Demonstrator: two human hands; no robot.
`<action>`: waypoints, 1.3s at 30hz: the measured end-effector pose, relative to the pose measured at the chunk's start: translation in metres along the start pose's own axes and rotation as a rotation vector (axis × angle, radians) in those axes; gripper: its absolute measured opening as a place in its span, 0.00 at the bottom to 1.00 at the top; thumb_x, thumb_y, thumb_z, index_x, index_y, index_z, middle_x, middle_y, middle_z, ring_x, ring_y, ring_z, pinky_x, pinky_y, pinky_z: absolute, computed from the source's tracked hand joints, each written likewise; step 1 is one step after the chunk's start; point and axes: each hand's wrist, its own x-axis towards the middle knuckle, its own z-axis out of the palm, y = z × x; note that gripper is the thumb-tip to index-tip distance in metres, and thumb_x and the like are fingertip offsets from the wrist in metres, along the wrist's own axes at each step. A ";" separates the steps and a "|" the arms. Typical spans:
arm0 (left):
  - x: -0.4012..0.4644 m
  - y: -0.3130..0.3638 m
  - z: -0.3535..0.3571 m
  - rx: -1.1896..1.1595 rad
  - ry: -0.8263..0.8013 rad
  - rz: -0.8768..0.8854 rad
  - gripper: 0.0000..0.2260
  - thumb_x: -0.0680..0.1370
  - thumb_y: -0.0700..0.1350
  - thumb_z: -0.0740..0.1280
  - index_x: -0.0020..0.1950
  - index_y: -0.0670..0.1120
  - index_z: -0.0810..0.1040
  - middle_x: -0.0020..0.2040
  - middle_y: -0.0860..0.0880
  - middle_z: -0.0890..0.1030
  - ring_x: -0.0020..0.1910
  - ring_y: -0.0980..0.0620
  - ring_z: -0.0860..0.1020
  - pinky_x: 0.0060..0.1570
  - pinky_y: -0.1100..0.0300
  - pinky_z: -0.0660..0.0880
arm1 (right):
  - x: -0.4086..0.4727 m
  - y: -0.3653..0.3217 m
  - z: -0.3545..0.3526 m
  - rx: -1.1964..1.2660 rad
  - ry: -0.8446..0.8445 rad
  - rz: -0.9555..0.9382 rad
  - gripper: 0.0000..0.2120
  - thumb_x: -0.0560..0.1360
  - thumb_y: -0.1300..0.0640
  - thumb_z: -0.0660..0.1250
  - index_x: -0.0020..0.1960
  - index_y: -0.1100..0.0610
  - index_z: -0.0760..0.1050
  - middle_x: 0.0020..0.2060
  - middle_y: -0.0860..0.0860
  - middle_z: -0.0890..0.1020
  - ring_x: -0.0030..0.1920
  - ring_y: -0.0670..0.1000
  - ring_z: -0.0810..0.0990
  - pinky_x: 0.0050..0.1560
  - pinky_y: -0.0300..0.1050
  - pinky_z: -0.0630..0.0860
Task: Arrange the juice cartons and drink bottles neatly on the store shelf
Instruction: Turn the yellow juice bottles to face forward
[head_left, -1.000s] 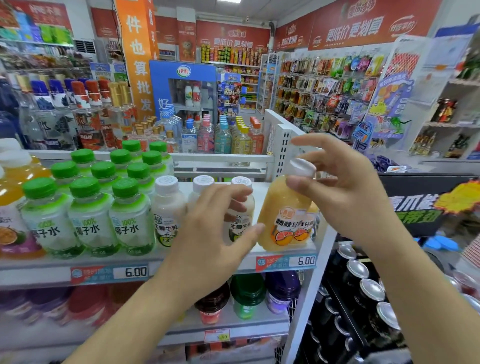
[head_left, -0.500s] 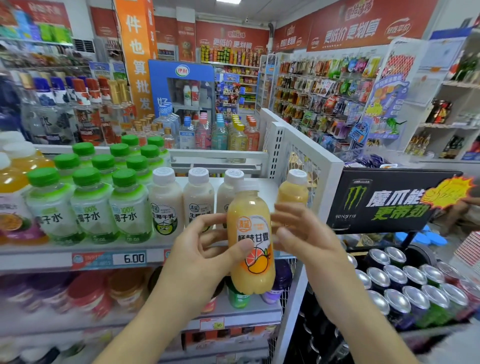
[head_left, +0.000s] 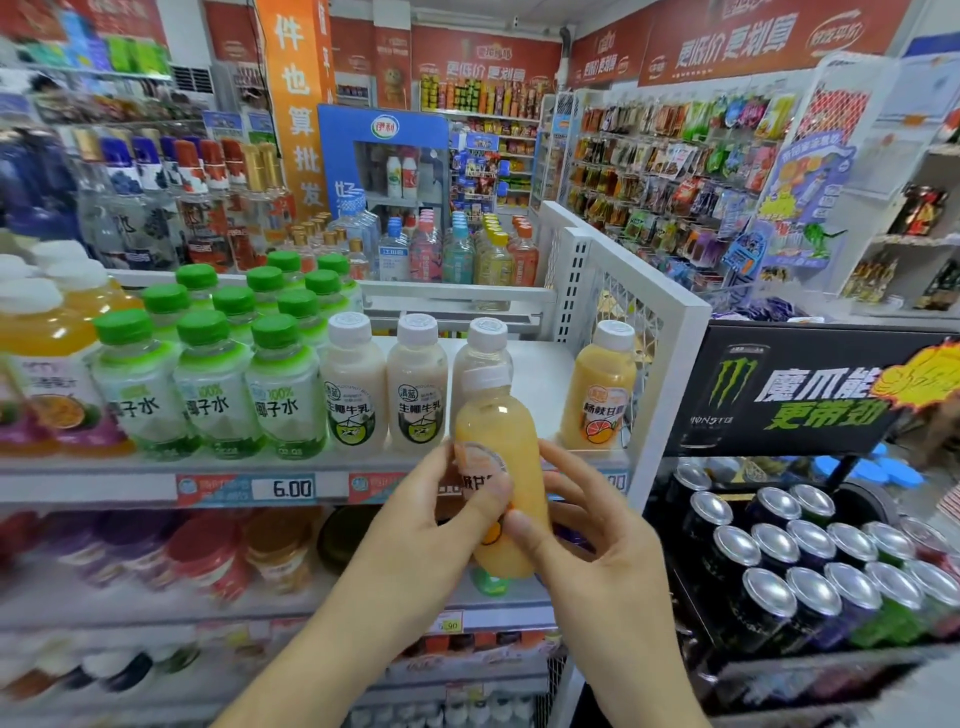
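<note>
Green-capped bottles (head_left: 208, 384) crowd the shelf (head_left: 130, 475) left of the held orange juice bottle (head_left: 496, 441); three milky white bottles (head_left: 415, 384) stand just behind it. Left hand (head_left: 441, 525) wraps its label, right hand (head_left: 587, 525) pinches its lower side, in front of the shelf edge. Another orange bottle (head_left: 600, 395) stands right of it, by the mesh side panel (head_left: 623, 312).

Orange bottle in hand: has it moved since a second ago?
Yes. The orange bottle has come off the shelf, down and left to below its front edge, in both hands.
</note>
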 end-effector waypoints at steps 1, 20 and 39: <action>0.000 0.000 0.000 -0.043 0.015 -0.016 0.20 0.75 0.61 0.77 0.64 0.59 0.80 0.59 0.55 0.87 0.59 0.52 0.85 0.62 0.48 0.80 | -0.002 0.000 0.001 -0.015 -0.007 -0.016 0.25 0.74 0.61 0.79 0.65 0.40 0.82 0.54 0.49 0.87 0.54 0.51 0.87 0.49 0.45 0.85; 0.007 0.007 -0.005 -0.256 -0.003 -0.069 0.18 0.81 0.50 0.67 0.71 0.54 0.78 0.60 0.53 0.87 0.60 0.50 0.86 0.62 0.47 0.82 | 0.005 -0.008 0.002 0.022 -0.049 0.040 0.15 0.76 0.48 0.78 0.62 0.42 0.83 0.56 0.47 0.88 0.52 0.49 0.87 0.45 0.43 0.81; 0.017 0.010 -0.012 -0.211 -0.001 -0.080 0.16 0.81 0.53 0.66 0.68 0.54 0.81 0.59 0.50 0.87 0.58 0.49 0.86 0.58 0.46 0.84 | 0.014 -0.009 0.003 0.092 -0.098 0.122 0.16 0.78 0.50 0.68 0.60 0.56 0.84 0.51 0.51 0.89 0.50 0.48 0.87 0.47 0.39 0.81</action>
